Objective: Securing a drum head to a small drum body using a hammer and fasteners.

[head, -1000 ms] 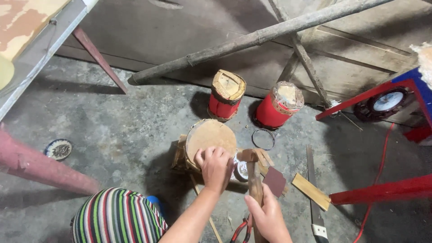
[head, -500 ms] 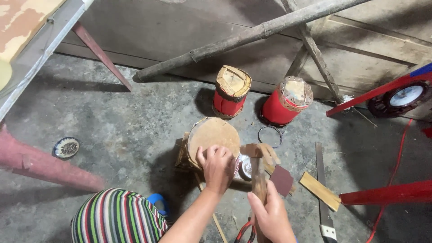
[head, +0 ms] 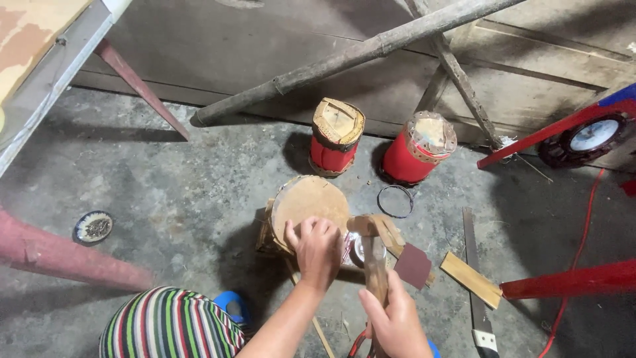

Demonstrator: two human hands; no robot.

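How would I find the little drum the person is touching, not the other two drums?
Look at the grey concrete floor below the long wooden pole. Two red drums stand side by side there; nearer the person sits a third drum on a small wooden block, with the left hand resting on its edge. Its round tan skin top is wider than theirs, and no red side shows.

Open concrete floor (head: 165,179) left of the round drum (head: 309,205), broken only by a small dish (head: 93,227) well apart and a red leg (head: 59,258) beyond it. Behind the drum, blocked by two red drums (head: 336,142) (head: 419,149) and a slanting wooden pole (head: 351,56). Right of the drum, crowded: wire ring (head: 395,201), dark red square (head: 413,265), wood strip (head: 472,278), saw (head: 476,278), red cable (head: 583,238).
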